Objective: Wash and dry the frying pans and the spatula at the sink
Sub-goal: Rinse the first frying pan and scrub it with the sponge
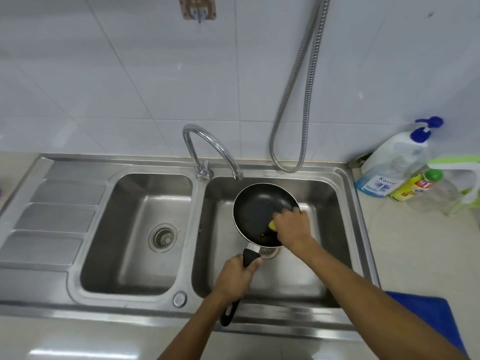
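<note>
The pan (259, 211) is black and sits over the right basin (327, 201) of a steel sink (198, 229), its bowl facing up below the spout of the tap (207, 144). Whether it rests on the basin floor or is held above it, I cannot tell. The left hand (237, 278) is curled tight round the black handle (250, 257), which points toward the near edge. The handle's tail sticks out below the wrist and crosses the near rim of the sink. The right hand (292, 226) reaches in from the right, fingers bent round a yellow sponge (272, 225) that it presses on the inside of the pan at its right side. A brownish smear shows on the pan floor near the handle. A drain (268, 252) peeks out just beneath the pan's near edge.

The left basin (135, 203) has its own drain (163, 237), and a ribbed drainboard (52, 216) lies further left. A metal hose (304, 87) hangs in a loop down the white tiled wall behind the right basin. On the counter to the far right stand a pump bottle (389, 167) with a blue top, a yellow bottle (415, 187) with a green cap just beside it, and a clear bottle (436, 196). A blue cloth (428, 315) lies on the counter at the near right.
</note>
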The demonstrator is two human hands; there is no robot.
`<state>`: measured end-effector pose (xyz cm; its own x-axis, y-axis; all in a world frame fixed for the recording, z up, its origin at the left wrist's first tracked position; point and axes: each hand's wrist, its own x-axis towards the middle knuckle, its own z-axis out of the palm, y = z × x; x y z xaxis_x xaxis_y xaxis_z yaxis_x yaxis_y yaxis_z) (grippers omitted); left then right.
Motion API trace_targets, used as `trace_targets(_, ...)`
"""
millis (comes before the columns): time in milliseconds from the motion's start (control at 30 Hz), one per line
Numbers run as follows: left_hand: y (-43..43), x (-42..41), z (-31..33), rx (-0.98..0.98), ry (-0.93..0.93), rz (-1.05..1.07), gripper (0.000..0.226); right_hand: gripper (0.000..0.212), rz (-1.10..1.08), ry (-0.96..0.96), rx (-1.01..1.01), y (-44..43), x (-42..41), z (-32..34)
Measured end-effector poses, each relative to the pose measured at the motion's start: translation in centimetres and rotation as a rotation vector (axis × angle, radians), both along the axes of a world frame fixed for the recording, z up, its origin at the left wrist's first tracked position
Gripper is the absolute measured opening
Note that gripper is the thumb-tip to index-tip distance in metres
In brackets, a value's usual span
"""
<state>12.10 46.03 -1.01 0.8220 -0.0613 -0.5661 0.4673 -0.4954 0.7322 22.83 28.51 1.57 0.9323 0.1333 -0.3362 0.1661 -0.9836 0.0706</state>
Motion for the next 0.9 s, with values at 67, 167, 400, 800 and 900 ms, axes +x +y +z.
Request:
trace_targets(67, -0.5, -0.6, -0.1, 0.042, -0.016, -0.072, 0.031, 0.017, 0.025, 0.163, 0.243, 1.3, -2.3, -0.3)
trace_targets(167, -1.6, -1.7, 0.3, 0.068, -0.031, -0.161, 0.028, 0.016, -0.093, 0.13, 0.466, 3.6, -1.0, -1.0)
trace_targets(400, -0.1, -0.5, 1.5, 0.137, -0.081, -0.184, 0.039, 0.017, -0.4, -0.109, 0.606, 2.8, 3.7, -1.2)
trace_targets(800, 0.1, -1.4, 1.4, 0.193, -0.114, -0.205, 0.039, 0.044, -0.056, -0.038, -0.011, -3.8, 1.7, -1.5)
trace_targets(900, -1.2, -1.6, 1.8, 0.216, -0.135, -0.234, 0.046, 0.031, -0.201, -0.154, 0.425, -0.9, 3.3, -0.9)
